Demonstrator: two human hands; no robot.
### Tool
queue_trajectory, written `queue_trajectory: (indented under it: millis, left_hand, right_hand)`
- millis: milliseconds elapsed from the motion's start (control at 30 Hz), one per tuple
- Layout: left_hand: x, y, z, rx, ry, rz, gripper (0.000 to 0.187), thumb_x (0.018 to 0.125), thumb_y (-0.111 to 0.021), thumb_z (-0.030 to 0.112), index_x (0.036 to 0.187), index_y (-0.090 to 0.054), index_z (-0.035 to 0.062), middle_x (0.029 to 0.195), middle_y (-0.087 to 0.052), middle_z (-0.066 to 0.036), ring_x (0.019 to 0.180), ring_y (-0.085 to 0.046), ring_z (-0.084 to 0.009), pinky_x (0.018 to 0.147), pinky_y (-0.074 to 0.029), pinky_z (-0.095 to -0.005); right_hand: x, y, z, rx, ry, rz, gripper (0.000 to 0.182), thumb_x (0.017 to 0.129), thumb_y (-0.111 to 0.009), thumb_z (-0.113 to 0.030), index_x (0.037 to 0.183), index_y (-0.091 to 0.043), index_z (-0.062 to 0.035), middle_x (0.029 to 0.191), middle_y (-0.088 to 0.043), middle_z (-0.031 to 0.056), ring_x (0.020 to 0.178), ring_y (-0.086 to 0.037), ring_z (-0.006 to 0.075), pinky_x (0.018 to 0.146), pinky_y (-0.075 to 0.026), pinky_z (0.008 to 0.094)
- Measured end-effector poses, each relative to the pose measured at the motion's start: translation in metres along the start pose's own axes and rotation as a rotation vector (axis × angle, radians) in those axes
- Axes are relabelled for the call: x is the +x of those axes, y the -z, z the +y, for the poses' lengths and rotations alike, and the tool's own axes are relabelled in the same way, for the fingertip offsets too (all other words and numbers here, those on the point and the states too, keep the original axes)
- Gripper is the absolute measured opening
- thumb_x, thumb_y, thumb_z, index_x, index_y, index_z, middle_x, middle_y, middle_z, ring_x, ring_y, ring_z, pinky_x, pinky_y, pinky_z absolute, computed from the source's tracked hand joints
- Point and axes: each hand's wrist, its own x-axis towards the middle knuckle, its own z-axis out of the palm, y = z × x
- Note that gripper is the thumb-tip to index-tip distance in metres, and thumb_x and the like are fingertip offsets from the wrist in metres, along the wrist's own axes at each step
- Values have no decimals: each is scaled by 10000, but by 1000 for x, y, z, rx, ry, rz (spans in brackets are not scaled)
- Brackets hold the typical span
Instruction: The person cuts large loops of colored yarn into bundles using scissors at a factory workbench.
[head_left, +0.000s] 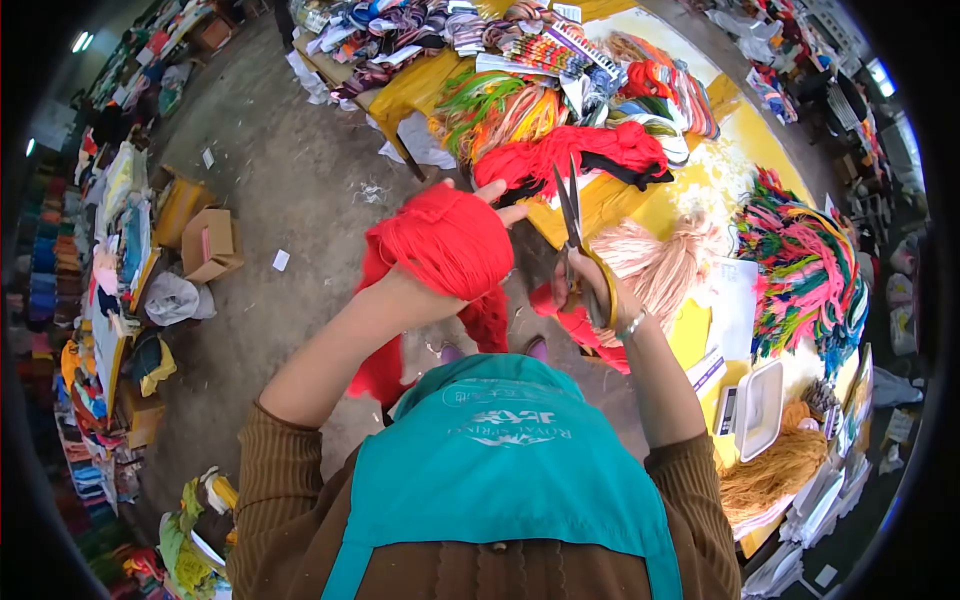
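Observation:
A thick skein of red yarn (440, 240) is looped over my left hand (512, 214), whose fingertips stick out past its right side. Long red strands hang from it toward the floor. My right hand (598, 272) grips a pair of scissors (572, 205) by the yellow handles, with the blades pointing up and slightly parted. More red yarn (592, 332) hangs beneath the right hand, by the table edge. Just beyond the scissors, a red yarn bundle (570, 160) lies across the table's near corner, and pale pink yarn (665, 255) sits right beside my right hand.
Multicoloured yarn hanks (810, 270) and a white tray (760, 410) lie on the yellow-topped table (745, 120) at right. Brown yarn (775, 475) is nearer me. On the left floor stands an open cardboard box (210, 245), with a plastic bag (175, 297) beside it.

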Motion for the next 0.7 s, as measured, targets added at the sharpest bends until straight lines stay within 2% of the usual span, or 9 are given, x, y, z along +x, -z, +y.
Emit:
queue_trajectory:
  millis: [33,200,267,333,400,433,500,600,700]
  left_hand:
    - [-4,-5,-7,380,-36,-70,504,869,-601,299,1328,-498,118,1467,-436,-78,1423,-300,-263,1143,-206,-563]
    - [-29,-46,-38,491,33,-65,510,875,-543,358,1341,-491,158,1492,-405,-76,1422,-302,-221,1142,-180,-588]
    - [-36,-59,-48,709,36,-91,421,843,-519,531,1157,-566,254,1510,-393,42,1432,-295,-198,1104,-148,-652]
    - [-42,-68,-69,1271,-94,-152,504,855,-508,507,1279,-520,236,1505,-407,28,1406,-345,-210,1091,-191,-645]
    - [-41,-73,-73,1174,-136,-56,517,848,-542,453,1306,-518,215,1482,-439,10,1371,-399,-221,1060,-242,-642]
    - [-39,-70,-69,1141,-150,-26,523,846,-553,435,1315,-518,208,1475,-450,4,1360,-417,-225,1049,-258,-641]
    - [-33,-62,-51,479,64,48,447,958,-461,277,1378,-416,134,1448,-471,-79,1306,-467,-268,1099,-280,-566]
    - [-28,-54,-45,495,-38,190,467,936,-496,251,1379,-429,119,1429,-491,-82,1271,-496,-289,1092,-308,-540]
    - [-22,-66,-45,456,-87,135,467,943,-480,263,1384,-427,121,1445,-471,-84,1272,-493,-277,1086,-337,-491]
  right_hand:
    - [-15,-15,-8,21,27,-50,370,917,-533,-390,901,-551,-20,708,-598,76,635,-608,194,622,-486,285]
    - [-52,-69,-42,-203,24,-325,274,931,-549,-299,838,-535,-41,692,-558,31,632,-547,95,573,-439,240]
    - [-49,-73,-34,-218,1,-364,322,947,-573,-333,805,-518,-50,684,-551,22,617,-537,87,572,-438,231]
    - [-45,-75,-28,-259,-2,-362,361,953,-582,-373,797,-513,-54,679,-547,18,610,-539,87,578,-445,238]
    - [-40,-71,-18,-334,-36,-383,421,939,-570,-413,1010,-549,1,701,-550,11,637,-564,94,566,-457,224]
    - [-41,-70,-17,-333,-37,-387,421,939,-570,-413,1010,-549,1,701,-550,11,637,-564,94,566,-457,224]
    - [-44,-67,-19,-313,-47,-368,421,929,-586,-419,1001,-555,-5,698,-553,9,632,-568,93,563,-457,223]
    - [-48,-57,-15,-315,-27,-378,411,921,-602,-416,984,-562,-12,697,-561,8,633,-575,94,562,-456,219]
    - [-53,-55,-18,-356,-16,-336,421,917,-602,-435,969,-567,-19,695,-564,5,643,-582,93,561,-458,219]
